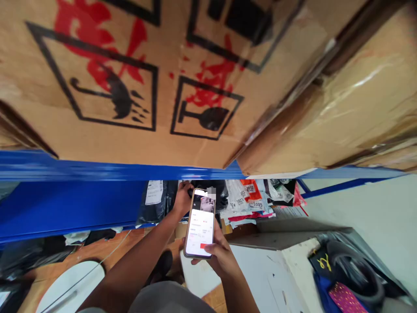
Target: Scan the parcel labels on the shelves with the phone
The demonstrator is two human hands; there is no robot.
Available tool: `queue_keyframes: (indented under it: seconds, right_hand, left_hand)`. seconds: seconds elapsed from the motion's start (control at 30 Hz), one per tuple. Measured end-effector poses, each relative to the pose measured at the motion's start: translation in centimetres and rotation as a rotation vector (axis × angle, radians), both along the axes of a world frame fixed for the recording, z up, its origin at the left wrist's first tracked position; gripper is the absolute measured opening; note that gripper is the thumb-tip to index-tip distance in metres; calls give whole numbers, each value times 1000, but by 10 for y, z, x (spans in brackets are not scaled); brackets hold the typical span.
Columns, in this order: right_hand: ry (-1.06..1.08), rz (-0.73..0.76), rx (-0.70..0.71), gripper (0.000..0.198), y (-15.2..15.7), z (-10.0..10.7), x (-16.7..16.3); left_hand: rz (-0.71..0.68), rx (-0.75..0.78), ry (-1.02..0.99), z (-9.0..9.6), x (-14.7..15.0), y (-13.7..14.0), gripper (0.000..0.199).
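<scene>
My right hand (pixel 220 252) is wrapped round a smartphone (pixel 199 230), its thumb over a red button low on the lit screen. A small camera picture shows near the top of that screen. Behind the phone, my left hand (pixel 183 200) reaches onto the shelf, fingers curled at a black plastic parcel (pixel 219 191); the phone hides part of the grip. Another black parcel with a white label (pixel 154 192) lies left of my left hand. To the right sit clear bags with printed numbers (pixel 236 198) and an orange bag (pixel 254 189).
A large cardboard box (pixel 163 148) stands on the blue shelf beam (pixel 130 171) overhead, with another box (pixel 325 117) to its right. A white round lid or stool top (pixel 73 284) is at lower left. Folded dark and magenta cloth (pixel 347 298) lies at lower right.
</scene>
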State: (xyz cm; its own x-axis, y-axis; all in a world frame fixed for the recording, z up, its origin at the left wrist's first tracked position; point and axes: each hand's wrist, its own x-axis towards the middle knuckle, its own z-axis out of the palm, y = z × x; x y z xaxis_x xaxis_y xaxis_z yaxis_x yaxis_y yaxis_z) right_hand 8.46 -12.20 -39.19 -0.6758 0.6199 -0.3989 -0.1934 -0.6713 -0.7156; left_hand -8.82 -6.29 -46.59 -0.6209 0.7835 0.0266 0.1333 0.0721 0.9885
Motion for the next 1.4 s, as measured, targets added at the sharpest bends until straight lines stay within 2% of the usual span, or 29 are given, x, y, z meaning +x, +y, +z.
queue_keyframes:
  seconds: [0.17, 0.3, 0.47, 0.67, 0.87, 1.03, 1.17, 1.4]
  right_hand:
    - [0, -38, 69, 104, -4, 7, 14]
    - [-82, -146, 102, 92, -8, 20, 39]
    - [-179, -300, 121, 93, -9, 33, 69]
    - [-288, -438, 69, 94, -16, 49, 65]
    - [-293, -412, 57, 93, -21, 46, 58]
    - [-252, -295, 93, 89, -17, 40, 61]
    - [-213, -229, 121, 81, -16, 34, 66]
    - [-141, -196, 140, 59, -20, 30, 66]
  left_hand:
    - [-20, -11, 111, 5, 0, 0, 16]
    - [-17, -31, 159, 3, 0, -1, 19]
    - [-3, -42, 191, 0, 2, -1, 21]
    - [-1, -58, 206, 2, 2, -2, 22]
    - [-17, -78, 207, 1, 1, -3, 20]
    - [-27, -83, 200, 0, 1, -1, 21]
    - [-35, -79, 198, 0, 0, -2, 22]
    - [-23, -69, 202, -1, 0, -3, 22]
